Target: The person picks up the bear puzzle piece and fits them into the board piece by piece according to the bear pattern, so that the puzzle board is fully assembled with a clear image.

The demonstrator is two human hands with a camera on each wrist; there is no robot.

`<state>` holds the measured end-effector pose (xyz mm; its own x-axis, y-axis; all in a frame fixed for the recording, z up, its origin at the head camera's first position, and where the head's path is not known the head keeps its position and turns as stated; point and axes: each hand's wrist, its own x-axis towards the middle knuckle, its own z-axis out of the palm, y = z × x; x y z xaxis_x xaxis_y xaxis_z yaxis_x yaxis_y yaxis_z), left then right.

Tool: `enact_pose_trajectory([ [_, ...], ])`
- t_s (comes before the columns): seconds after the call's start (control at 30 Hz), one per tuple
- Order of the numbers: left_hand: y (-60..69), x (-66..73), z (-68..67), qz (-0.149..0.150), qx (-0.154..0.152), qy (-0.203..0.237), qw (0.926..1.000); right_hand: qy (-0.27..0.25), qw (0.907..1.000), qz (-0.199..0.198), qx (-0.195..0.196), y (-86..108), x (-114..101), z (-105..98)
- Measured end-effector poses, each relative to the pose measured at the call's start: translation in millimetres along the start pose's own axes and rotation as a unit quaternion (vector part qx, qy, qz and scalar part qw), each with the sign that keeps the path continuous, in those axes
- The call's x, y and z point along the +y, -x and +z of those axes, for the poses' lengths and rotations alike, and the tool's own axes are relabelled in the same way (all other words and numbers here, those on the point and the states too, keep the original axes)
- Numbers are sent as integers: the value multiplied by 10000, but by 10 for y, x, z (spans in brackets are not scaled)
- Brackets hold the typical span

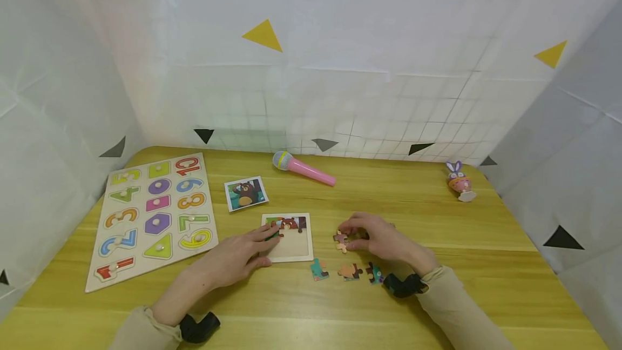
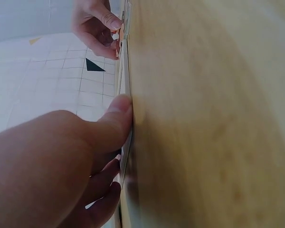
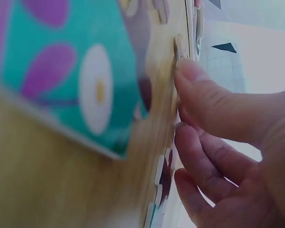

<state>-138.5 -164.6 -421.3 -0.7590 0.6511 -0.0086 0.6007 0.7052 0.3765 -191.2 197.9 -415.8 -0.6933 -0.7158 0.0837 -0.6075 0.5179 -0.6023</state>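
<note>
A small puzzle tray point(image 1: 291, 258) holds fitted pieces along its top, with a bear's head among them, and bare wood below. My left hand point(image 1: 238, 255) rests over the tray's left side, fingertips on its surface and thumb at the lower left corner. To the right of the tray, my right hand point(image 1: 381, 236) pinches a brown and orange puzzle piece point(image 1: 341, 241) close to the table. Nearer me lie a teal piece point(image 1: 319, 269), an orange and brown piece point(image 1: 350, 271) and a teal flowered piece point(image 1: 374, 273). What lies behind the right hand is mostly hidden.
Behind the tray lies a bear picture card point(image 1: 246, 194). A pink toy microphone point(image 1: 308, 169) is near the back edge. The large number and shape board point(image 1: 141, 199) covers the table's left side. A bunny-eared toy point(image 1: 459, 181) is at the far right.
</note>
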Motion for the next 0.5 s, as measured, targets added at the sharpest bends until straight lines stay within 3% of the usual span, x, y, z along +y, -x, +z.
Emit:
enact_pose_trajectory([
  [0.27,-13,5,6,44,-19,4,10000,193,9997,53,102,-29,-21,31],
  [0.5,-14,11,-3,33,-43,95,9999,368,9992,116,134,-149,-203,71],
])
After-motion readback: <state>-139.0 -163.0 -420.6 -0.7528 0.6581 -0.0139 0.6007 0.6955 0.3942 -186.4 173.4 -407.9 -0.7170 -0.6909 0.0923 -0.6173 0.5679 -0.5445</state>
